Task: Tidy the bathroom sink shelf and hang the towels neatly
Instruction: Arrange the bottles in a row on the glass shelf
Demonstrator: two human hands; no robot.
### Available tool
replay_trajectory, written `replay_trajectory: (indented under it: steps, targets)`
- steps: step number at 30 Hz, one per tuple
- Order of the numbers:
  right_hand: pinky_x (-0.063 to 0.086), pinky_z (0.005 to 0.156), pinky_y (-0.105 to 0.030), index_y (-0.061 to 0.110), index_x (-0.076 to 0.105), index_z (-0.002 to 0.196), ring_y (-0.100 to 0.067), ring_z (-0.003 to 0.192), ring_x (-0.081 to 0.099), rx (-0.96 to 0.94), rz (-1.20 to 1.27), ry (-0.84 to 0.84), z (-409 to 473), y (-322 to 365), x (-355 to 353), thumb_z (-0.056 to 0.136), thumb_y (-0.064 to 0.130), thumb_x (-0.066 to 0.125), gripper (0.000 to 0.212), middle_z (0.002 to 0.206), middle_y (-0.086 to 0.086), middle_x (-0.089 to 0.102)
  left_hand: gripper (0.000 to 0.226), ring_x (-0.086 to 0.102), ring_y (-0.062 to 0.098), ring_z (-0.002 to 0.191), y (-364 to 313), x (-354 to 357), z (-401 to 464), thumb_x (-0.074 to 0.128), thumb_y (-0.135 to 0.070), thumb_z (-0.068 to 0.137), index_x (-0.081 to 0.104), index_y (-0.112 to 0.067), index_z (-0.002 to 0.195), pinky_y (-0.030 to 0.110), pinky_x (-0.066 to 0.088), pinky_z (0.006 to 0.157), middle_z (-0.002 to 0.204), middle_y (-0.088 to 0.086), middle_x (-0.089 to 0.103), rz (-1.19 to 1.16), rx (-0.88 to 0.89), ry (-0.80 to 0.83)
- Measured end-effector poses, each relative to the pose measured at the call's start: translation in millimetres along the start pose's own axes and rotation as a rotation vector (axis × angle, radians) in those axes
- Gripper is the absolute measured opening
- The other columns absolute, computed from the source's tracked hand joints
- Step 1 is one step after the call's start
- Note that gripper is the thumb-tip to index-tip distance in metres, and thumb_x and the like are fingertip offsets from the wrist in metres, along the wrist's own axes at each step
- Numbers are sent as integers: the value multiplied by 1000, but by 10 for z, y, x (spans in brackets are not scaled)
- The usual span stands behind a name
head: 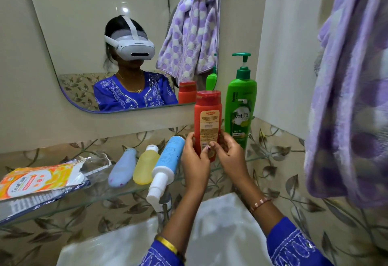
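Observation:
An orange-red bottle [207, 118] stands upright on the glass shelf [117, 197], held near its base by both hands. My left hand [195, 160] grips its left side and my right hand [232, 156] its right side. Just right of it stands a tall green pump bottle [241, 106] in the corner. Three bottles lie flat on the shelf to the left: a blue-and-white spray bottle [167, 167], a yellow bottle [146, 166] and a pale lilac bottle [122, 169]. A purple dotted towel [354, 89] hangs bunched at the right.
An orange packet [39, 179] and crumpled clear plastic [94, 164] lie at the shelf's left end. The white sink [220, 234] is below the shelf. A mirror [105, 34] on the wall reflects a person and the towel.

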State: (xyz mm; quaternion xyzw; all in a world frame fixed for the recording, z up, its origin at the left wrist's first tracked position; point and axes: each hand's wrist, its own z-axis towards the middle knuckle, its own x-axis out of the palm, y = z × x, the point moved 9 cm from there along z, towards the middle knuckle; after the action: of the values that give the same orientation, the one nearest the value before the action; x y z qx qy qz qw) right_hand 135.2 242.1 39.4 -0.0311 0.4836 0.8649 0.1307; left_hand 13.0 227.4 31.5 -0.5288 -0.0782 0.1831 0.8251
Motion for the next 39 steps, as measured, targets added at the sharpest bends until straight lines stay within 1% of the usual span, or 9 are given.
replay_trajectory:
  steps: [5,8,12,16,21,24,28,33,39]
  targets:
    - [46,79,-6,9,53,126,-7,96,60,19,-157,-59,-57,-158,-38,88,10,57,38,111,-4,66,54,55,7,106,2,51,-2,54,5,84,43,-12,134,15,40,90,118,-2,59,73,2,10]
    - [47,84,-18,9,56,124,-10,94,62,27,-226,-117,-41,-178,-67,87,9,59,37,111,-9,69,49,59,12,107,-8,73,18,52,5,85,47,-13,131,17,41,89,120,4,63,101,-5,9]
    - [46,83,-18,6,56,124,-14,93,65,-16,-339,-180,-92,-173,-50,86,5,60,39,110,-13,69,41,61,17,106,16,116,32,51,-1,88,50,-15,127,16,39,82,117,5,65,197,-12,8]
    - [47,87,-21,3,54,125,-14,95,63,-49,-381,-224,-172,-143,-64,85,3,60,41,114,-17,66,45,57,8,100,21,138,-2,47,1,89,45,-12,132,1,30,72,120,8,62,265,-3,46]
    - [42,86,-16,-4,58,117,-18,99,61,-180,-380,-294,-392,1,-103,81,-3,63,37,110,-20,66,53,47,15,125,-14,67,-132,43,-6,93,28,-6,144,2,22,85,138,11,50,204,17,55]
    - [42,87,-12,-3,62,113,-21,98,63,-248,-350,-295,-539,35,-105,79,-3,64,34,106,-19,68,47,41,-1,118,-68,-92,-376,42,-9,95,34,-10,141,-1,27,89,137,1,50,51,32,54]
    - [36,92,-2,-3,63,110,-13,95,60,-380,-353,-215,-733,203,64,78,1,61,32,104,-18,69,35,53,-15,109,-254,-385,-611,45,-15,93,48,-27,126,7,43,92,117,-21,57,-183,114,56]
    - [41,98,-21,2,57,119,-18,107,56,-486,-317,5,-713,453,499,78,11,57,42,114,-15,65,26,64,12,105,-516,-835,-494,45,-16,88,60,-24,108,17,50,88,106,1,67,-332,129,-21]
    - [31,110,-41,12,42,135,-28,131,38,-581,-482,318,-699,460,1058,66,9,60,71,140,-13,46,25,63,16,92,-367,-1294,-306,42,0,94,62,-9,106,16,51,83,98,11,66,-339,51,-167]
